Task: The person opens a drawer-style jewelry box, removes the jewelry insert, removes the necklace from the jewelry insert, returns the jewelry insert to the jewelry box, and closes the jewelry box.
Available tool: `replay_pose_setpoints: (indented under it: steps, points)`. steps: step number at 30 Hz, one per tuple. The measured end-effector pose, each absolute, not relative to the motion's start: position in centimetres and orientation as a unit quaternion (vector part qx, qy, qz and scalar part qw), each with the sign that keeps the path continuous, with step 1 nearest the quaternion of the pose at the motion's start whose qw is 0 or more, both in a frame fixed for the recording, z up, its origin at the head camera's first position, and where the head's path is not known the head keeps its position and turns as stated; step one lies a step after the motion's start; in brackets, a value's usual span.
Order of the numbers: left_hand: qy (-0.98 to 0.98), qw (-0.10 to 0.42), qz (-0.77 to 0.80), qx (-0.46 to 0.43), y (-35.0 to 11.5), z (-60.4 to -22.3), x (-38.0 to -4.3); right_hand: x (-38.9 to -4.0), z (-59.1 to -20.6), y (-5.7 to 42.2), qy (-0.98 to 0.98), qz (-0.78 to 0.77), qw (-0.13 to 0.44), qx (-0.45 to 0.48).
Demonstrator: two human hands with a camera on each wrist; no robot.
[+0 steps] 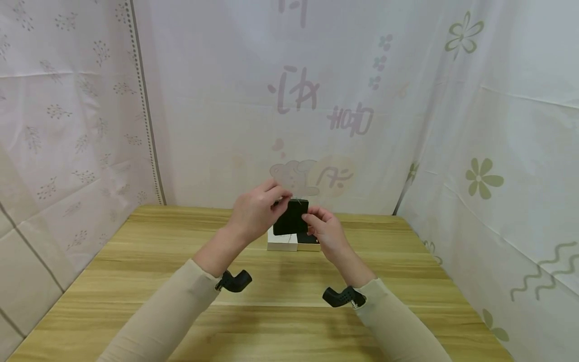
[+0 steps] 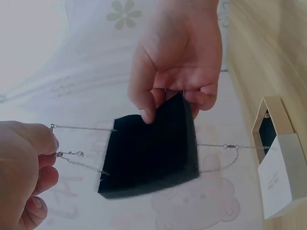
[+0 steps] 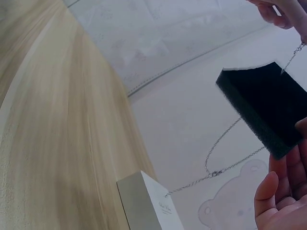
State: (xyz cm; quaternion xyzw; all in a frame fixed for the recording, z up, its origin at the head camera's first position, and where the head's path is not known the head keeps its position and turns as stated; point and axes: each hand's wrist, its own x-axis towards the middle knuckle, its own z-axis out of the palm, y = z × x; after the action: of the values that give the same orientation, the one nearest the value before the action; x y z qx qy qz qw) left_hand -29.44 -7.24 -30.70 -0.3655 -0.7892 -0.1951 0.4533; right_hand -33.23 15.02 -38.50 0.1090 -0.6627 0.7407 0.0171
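A thin silver chain necklace (image 2: 86,128) runs through a square black foam pad (image 2: 148,148), coming out of both of its ends. My left hand (image 1: 260,208) pinches the chain above the pad; a small clasp and tag hang by those fingertips in the left wrist view. With thumb and fingers my right hand (image 1: 327,231) grips the pad by its side edge. Below the pad the chain loops and dangles, as the right wrist view shows. The pad is held up in front of a small white box lid (image 1: 282,244).
Next to the lid sits an open box base (image 2: 283,115) with a dark inside, both on the wooden table (image 1: 289,322). Patterned white curtains (image 1: 217,100) hang behind the table and at both sides. A black camera mount (image 1: 236,281) juts from the left wrist.
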Motion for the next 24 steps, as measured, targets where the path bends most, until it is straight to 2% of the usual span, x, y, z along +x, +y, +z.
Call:
replay_pose_setpoints:
  steps: [24]
  points:
    - [-0.771,0.471,-0.208,-0.375,-7.9,-28.2,-29.7,-33.5,-39.9,15.6,-0.699,0.708,0.019,0.098]
